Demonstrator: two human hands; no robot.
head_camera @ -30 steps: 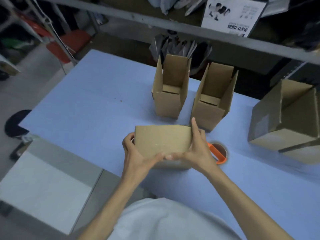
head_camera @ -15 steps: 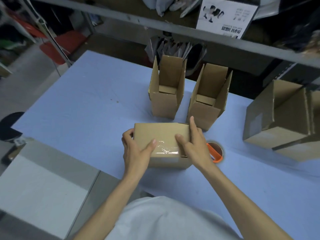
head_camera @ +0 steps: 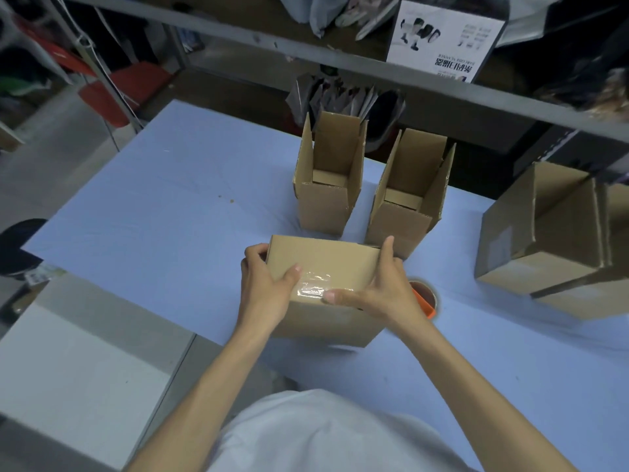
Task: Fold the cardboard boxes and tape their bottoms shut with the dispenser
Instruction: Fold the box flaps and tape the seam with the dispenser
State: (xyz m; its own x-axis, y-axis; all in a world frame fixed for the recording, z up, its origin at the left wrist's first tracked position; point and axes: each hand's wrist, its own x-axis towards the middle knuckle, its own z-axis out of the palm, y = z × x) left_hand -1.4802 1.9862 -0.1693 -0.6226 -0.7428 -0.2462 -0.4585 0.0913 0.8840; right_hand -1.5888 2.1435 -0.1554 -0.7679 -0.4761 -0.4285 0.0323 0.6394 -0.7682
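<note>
A person in a white shirt [head_camera: 323, 434] holds a closed cardboard box [head_camera: 326, 260] in both hands over the near side of a blue tabletop [head_camera: 153, 216]. A strip of clear tape [head_camera: 315, 287] shines across the box's upward face near its front edge. The left grip [head_camera: 263, 284] is clamped on the box's left end, fingers curled behind it and the thumb lying on top beside the tape. The right grip [head_camera: 384, 287] is clamped on the right end, thumb stretched along the front edge to the tape's tip and forefinger pointing straight up the far corner. The other fingers are hidden behind the box. From here it cannot be told whether the box rests on the tabletop or is lifted just clear of it.

Just beside the right wrist, partly hidden by it, lies an orange tape dispenser [head_camera: 425, 303] with its brown roll. Behind the held box stand two narrow boxes, flaps up and open: one on the left [head_camera: 323, 212] and one on the right [head_camera: 401, 223], close together but apart. A larger carton [head_camera: 544, 240] sits at the tabletop's right edge. Beyond, a grey metal shelf [head_camera: 306, 56] carries a white printed package [head_camera: 442, 35], and a red stool [head_camera: 115, 90] stands on the floor at far left.
</note>
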